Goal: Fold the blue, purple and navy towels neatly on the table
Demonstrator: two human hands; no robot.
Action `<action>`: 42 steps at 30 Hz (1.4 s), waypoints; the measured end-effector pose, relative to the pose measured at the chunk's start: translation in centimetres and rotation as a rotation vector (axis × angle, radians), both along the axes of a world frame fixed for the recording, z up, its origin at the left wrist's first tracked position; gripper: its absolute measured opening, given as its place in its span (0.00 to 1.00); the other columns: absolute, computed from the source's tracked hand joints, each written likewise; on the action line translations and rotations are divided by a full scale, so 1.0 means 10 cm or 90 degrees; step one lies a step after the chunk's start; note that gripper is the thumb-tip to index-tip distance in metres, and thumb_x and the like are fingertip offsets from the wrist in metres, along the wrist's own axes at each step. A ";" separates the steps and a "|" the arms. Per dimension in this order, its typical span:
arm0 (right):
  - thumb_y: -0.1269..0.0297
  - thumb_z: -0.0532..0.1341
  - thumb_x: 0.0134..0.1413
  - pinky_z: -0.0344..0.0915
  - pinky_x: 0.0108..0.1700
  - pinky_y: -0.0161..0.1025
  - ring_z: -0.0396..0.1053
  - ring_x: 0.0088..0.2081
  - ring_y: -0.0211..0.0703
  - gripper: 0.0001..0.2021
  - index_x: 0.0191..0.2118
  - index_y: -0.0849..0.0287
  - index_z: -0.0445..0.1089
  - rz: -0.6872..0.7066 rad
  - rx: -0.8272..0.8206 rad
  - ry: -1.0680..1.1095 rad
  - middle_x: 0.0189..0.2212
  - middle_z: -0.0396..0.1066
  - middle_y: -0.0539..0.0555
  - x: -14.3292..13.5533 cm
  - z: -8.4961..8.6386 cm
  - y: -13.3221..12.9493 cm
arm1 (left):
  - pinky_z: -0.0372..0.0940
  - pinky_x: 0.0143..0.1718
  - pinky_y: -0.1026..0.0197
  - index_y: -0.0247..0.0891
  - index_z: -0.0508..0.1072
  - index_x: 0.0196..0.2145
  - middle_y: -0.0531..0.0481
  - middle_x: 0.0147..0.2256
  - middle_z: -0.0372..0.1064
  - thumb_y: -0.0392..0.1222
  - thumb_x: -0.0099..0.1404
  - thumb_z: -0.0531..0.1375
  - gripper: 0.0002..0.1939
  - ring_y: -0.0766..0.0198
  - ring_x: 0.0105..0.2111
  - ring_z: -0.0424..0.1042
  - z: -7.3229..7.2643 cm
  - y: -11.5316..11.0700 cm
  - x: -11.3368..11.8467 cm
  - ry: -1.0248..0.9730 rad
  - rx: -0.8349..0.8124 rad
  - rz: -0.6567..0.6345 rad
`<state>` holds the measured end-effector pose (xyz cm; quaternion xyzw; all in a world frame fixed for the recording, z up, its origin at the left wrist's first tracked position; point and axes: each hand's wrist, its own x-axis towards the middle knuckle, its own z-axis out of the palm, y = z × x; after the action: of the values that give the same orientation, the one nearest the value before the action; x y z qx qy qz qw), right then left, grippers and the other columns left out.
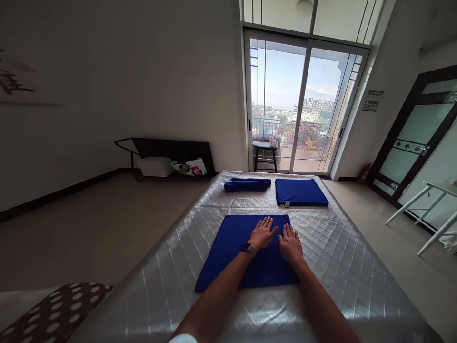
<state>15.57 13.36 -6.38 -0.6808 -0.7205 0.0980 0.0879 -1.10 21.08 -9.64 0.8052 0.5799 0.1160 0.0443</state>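
A flat blue cloth piece (221, 252) lies on the silvery quilted surface (342, 271) in front of me. My left hand (262, 233), with a dark watch at the wrist, rests on its upper right part with the fingers spread. My right hand (291, 243) lies flat at its right edge, fingers stretched forward. Farther back on the right is a folded blue cloth (301, 191) with a small white tag at its front edge. Two narrow blue rolls (246, 186) lie side by side at the back left.
Against the left wall stands a dark low frame (185, 147) with a white box (155, 166) and a printed bag (191, 166). A stool (264, 145) is by the glass doors. At the right stands a white-legged table (442, 188). Dotted brown fabric (60, 309) lies at the lower left.
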 end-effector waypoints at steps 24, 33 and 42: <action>0.60 0.40 0.70 0.38 0.70 0.44 0.37 0.73 0.41 0.30 0.72 0.69 0.45 0.001 -0.038 -0.041 0.72 0.44 0.60 -0.07 0.22 0.61 | 0.47 0.69 0.46 0.28 0.56 0.68 0.36 0.69 0.51 0.62 0.73 0.37 0.40 0.50 0.69 0.50 -0.08 -0.10 -1.37 0.013 0.040 0.208; 0.59 0.41 0.70 0.36 0.70 0.43 0.36 0.73 0.41 0.30 0.72 0.69 0.45 -0.013 -0.014 -0.015 0.72 0.43 0.60 -0.06 0.05 0.63 | 0.46 0.69 0.45 0.29 0.54 0.69 0.37 0.70 0.47 0.64 0.71 0.37 0.42 0.50 0.70 0.46 -0.15 -0.05 -1.43 0.026 0.012 0.208; 0.60 0.41 0.70 0.36 0.70 0.44 0.38 0.73 0.41 0.30 0.72 0.69 0.45 -0.017 -0.005 -0.004 0.72 0.44 0.61 -0.07 -0.01 0.68 | 0.44 0.68 0.39 0.28 0.57 0.67 0.30 0.69 0.49 0.65 0.72 0.41 0.41 0.42 0.68 0.50 -0.02 0.18 -0.88 0.038 0.015 0.139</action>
<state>14.91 20.20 -6.52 -0.6910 -0.7112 0.0979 0.0841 -9.88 22.86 -9.84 0.7408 0.6639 0.1027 0.0045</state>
